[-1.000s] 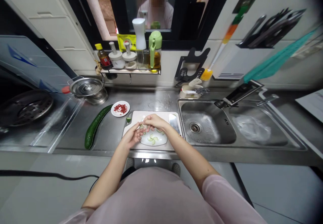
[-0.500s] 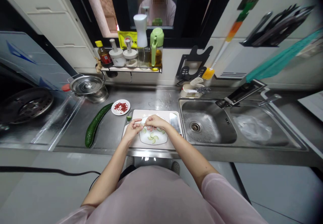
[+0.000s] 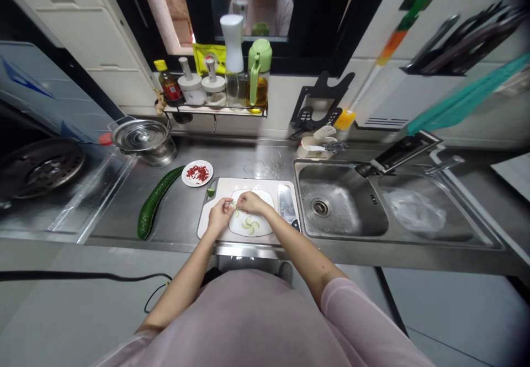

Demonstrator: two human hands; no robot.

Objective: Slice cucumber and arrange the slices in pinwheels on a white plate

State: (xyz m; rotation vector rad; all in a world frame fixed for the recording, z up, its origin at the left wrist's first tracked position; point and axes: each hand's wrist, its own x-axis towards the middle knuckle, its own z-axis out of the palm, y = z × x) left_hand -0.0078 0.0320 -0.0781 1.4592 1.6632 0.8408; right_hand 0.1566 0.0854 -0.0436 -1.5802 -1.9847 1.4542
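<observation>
A white plate (image 3: pixel 265 226) lies on a pale cutting board (image 3: pixel 215 232). Thin pale-green slices (image 3: pixel 250 225) form a curved, flower-like pattern near the plate's front. My left hand (image 3: pixel 221 212) is over the plate's left edge, its fingers pinched on something too small to make out. Beside it, my right hand (image 3: pixel 252 202) reaches over the back of the plate with closed fingertips; what they hold is hidden. A cleaver (image 3: pixel 286 201) rests on the board's right side. At the board's back left corner is a small cucumber end (image 3: pixel 211 192).
Left of the board are a whole cucumber (image 3: pixel 156 201), a small plate of red bits (image 3: pixel 197 174) and a lidded pot (image 3: pixel 144 141). A sink (image 3: pixel 343 207) is on the right. Seasoning bottles stand on a rack (image 3: pixel 215 111) behind.
My left hand has drawn its fingers in closer together. My right hand has shifted slightly left, its fingers more closed. The camera view has tilted a little.
</observation>
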